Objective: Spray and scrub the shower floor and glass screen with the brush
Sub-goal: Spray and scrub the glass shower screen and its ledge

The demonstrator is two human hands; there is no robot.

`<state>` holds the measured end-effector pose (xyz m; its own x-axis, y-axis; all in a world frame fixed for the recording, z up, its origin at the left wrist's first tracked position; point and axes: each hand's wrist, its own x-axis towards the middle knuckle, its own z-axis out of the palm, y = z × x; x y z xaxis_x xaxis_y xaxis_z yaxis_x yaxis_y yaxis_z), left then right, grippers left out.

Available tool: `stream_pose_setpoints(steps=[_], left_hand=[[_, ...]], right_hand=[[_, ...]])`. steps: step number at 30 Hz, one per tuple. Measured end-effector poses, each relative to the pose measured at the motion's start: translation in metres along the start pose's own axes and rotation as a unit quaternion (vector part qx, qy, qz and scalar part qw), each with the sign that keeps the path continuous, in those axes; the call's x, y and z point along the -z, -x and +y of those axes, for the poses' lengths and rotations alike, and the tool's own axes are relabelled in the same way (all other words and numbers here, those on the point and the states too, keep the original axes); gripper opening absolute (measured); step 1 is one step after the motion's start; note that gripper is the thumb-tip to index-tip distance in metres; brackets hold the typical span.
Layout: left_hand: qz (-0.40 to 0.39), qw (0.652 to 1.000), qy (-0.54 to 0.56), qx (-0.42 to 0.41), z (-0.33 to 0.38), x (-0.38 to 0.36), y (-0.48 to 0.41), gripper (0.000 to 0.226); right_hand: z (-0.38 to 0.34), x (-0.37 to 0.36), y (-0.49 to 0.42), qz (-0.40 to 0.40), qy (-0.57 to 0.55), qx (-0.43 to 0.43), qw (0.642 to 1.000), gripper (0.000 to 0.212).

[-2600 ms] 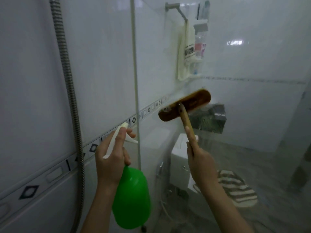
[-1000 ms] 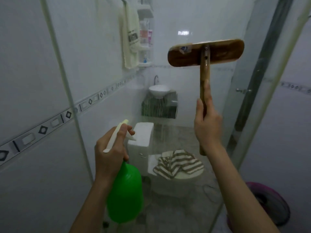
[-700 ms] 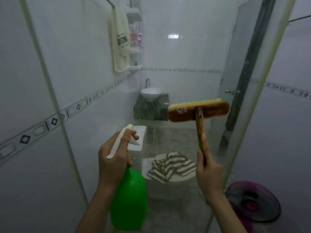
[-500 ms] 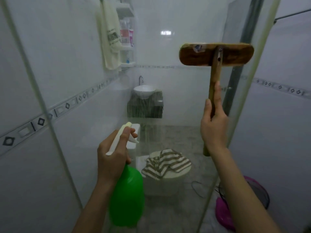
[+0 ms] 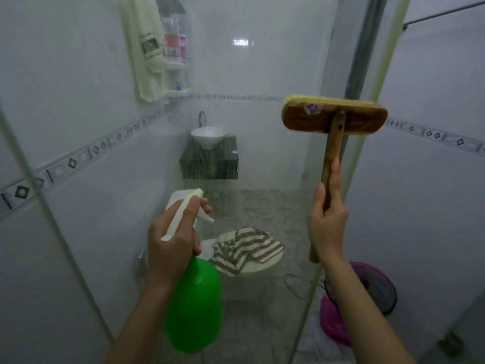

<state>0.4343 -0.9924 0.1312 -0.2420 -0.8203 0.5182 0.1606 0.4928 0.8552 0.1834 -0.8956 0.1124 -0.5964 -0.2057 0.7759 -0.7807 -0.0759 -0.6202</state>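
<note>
My right hand point(image 5: 326, 227) grips the wooden handle of a scrub brush point(image 5: 333, 119). Its brown head is held level, yellow bristles against the glass screen point(image 5: 262, 158), near the screen's right edge at upper right. My left hand point(image 5: 173, 240) holds a green spray bottle point(image 5: 194, 303) by its white trigger head, nozzle pointing right toward the glass. The glass looks streaked and hazy in the middle. The shower floor is out of view.
Through the glass I see a toilet with a striped towel point(image 5: 246, 248) on its lid, a small basin point(image 5: 208, 136), a hanging towel point(image 5: 147, 48) and a shelf of bottles point(image 5: 175, 46). A pink fan point(image 5: 362, 300) stands on the floor at right.
The brush has gone up and down on the glass, and since half a second ago it has come down somewhat. My view has turned right along the screen. The spray bottle stays in place.
</note>
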Motion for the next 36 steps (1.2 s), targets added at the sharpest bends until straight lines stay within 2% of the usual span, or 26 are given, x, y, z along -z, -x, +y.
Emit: stream_pose_setpoints(steps=[2,4,6,8,12,14,17,20,23,25,27,30,33,36], left_hand=[[-0.003,1.0,0.017,-0.007,-0.002,0.0,0.001,0.03],[-0.008,1.0,0.018,-0.013,-0.007,0.001,0.002,0.029],[-0.012,1.0,0.013,-0.009,-0.012,0.002,0.003,0.029],[-0.012,1.0,0.004,-0.004,-0.016,0.001,0.005,0.028],[0.001,1.0,-0.016,0.013,-0.02,-0.005,0.01,0.029],[0.011,0.999,-0.028,0.021,-0.022,-0.005,0.012,0.03],[0.018,0.999,-0.028,0.019,-0.025,-0.001,0.018,0.031],[0.021,0.999,-0.033,0.037,-0.03,0.006,0.026,0.031],[0.031,0.997,-0.051,0.047,-0.036,0.02,0.033,0.03],[0.038,0.996,-0.067,0.051,-0.039,0.028,0.037,0.03],[0.052,0.994,-0.083,0.052,-0.041,0.036,0.041,0.03],[0.077,0.991,-0.098,0.051,-0.041,0.05,0.045,0.028],[0.1,0.988,-0.105,0.045,-0.041,0.068,0.049,0.026],[0.119,0.985,-0.111,0.048,-0.041,0.081,0.052,0.027]], right_hand=[[0.038,0.005,0.069,-0.03,0.024,-0.034,0.999,0.053],[0.062,0.015,0.139,-0.066,0.036,-0.127,0.989,0.056],[0.059,0.023,0.162,-0.076,0.02,-0.177,0.981,0.058],[0.046,0.021,0.127,-0.063,0.025,-0.155,0.986,0.055],[0.016,0.006,0.019,0.001,-0.006,-0.033,0.999,0.051],[0.013,-0.001,0.011,0.001,0.01,-0.016,1.0,0.051],[0.039,0.005,0.087,-0.065,0.036,0.002,0.997,0.053],[0.049,0.022,0.164,-0.205,0.07,-0.062,0.974,0.058],[0.026,0.005,0.144,-0.249,0.102,-0.001,0.963,0.058],[-0.007,-0.022,0.104,-0.239,0.096,0.052,0.965,0.059],[-0.031,-0.042,0.075,-0.225,0.092,0.072,0.967,0.058],[-0.029,-0.046,0.079,-0.23,0.081,0.005,0.97,0.054],[-0.018,-0.035,0.12,-0.264,0.029,-0.108,0.958,0.023],[-0.039,-0.061,0.115,-0.265,-0.017,-0.11,0.958,0.022]])
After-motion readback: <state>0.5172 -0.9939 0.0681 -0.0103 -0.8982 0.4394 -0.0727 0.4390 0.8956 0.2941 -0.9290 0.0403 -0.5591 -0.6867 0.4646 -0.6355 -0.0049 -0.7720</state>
